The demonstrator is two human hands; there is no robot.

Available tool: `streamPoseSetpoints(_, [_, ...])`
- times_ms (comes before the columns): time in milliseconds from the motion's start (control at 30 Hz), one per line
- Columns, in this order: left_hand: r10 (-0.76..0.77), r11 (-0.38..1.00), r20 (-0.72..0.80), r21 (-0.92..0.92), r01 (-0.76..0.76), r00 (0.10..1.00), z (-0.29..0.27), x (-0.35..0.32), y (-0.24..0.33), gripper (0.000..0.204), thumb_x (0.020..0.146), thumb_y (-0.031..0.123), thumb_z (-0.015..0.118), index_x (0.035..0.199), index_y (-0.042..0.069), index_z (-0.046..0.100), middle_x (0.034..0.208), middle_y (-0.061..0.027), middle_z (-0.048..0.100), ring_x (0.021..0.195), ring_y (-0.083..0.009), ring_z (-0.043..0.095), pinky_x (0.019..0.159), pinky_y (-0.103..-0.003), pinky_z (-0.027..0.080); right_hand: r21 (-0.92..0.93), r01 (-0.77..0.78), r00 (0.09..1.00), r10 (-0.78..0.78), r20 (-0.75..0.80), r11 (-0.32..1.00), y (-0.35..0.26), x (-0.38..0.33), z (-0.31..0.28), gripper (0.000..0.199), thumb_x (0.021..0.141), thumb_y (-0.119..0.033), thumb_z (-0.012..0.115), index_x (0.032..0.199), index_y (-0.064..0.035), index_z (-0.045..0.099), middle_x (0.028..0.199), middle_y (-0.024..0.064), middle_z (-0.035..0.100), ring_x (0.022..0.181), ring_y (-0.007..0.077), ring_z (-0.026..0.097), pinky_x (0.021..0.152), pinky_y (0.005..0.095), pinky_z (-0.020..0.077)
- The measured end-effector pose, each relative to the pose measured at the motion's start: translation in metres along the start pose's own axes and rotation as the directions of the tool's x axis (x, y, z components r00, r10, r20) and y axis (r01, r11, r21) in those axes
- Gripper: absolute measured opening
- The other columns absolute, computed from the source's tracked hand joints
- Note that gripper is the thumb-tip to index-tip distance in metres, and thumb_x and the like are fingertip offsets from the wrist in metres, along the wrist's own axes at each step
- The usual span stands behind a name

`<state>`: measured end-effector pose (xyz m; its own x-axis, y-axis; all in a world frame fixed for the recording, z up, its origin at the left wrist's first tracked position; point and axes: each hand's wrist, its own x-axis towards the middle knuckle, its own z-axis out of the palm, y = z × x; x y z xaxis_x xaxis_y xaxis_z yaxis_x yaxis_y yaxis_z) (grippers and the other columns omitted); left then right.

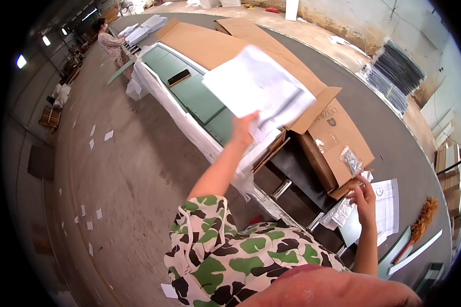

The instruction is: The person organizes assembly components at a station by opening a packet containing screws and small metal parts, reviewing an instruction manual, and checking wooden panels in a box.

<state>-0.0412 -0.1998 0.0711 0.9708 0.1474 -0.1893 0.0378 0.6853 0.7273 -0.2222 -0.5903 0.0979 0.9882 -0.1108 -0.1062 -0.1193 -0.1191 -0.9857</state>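
Head view: the concrete floor (123, 169) spreads widest, dotted with scraps of white paper. Across it runs a long counter (189, 125) draped in white sheeting, carrying green panels (197, 94) and a large flattened cardboard sheet (210, 43); a dark phone (179, 77) lies on the green. An open cardboard box (338, 138) sits at the counter's near end, with a small clear bag of metal fittings (351, 159) on it. The left hand (245, 128) is raised above the counter, closed on the lower edge of a white printed sheet (256, 87), which is blurred and tilted in the air. The right hand (364, 197) curls its fingers against the box's lower corner, just beside more white papers (389, 204). A person stands far off at the counter's other end.
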Motion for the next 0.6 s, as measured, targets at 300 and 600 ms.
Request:
streamPoseSetpoints(300, [0.324,0.942,-0.305,0.191,-0.276,0.895,-0.040,0.145,0.056,0.027,0.075,-0.006,0.065,0.099,-0.007,0.054,0.094,-0.0143,0.061,0.077,-0.0240,0.063,0.056,-0.035,0.053,0.137,-0.218,0.926,0.249,-0.285,0.966,0.052,-0.068,-0.036,0.034,0.092,-0.017,0.054,0.122,-0.0004,0.049,0.091,0.0090,0.062,0.071,0.0143,0.062,0.056,0.0221,0.0454])
streamPoseSetpoints(600, [0.433,0.901,-0.391,0.145,-0.410,0.812,-0.033,0.240,0.068,0.052,0.076,0.009,0.073,0.118,-0.006,0.046,0.106,-0.0138,0.058,0.095,-0.0284,0.058,0.081,-0.042,0.052,0.188,-0.229,0.878,0.286,-0.383,0.955,0.067,-0.096,-0.028,0.035,0.093,-0.019,0.054,0.122,0.0002,0.049,0.094,0.0093,0.063,0.071,0.0132,0.061,0.057,0.0217,0.0454])
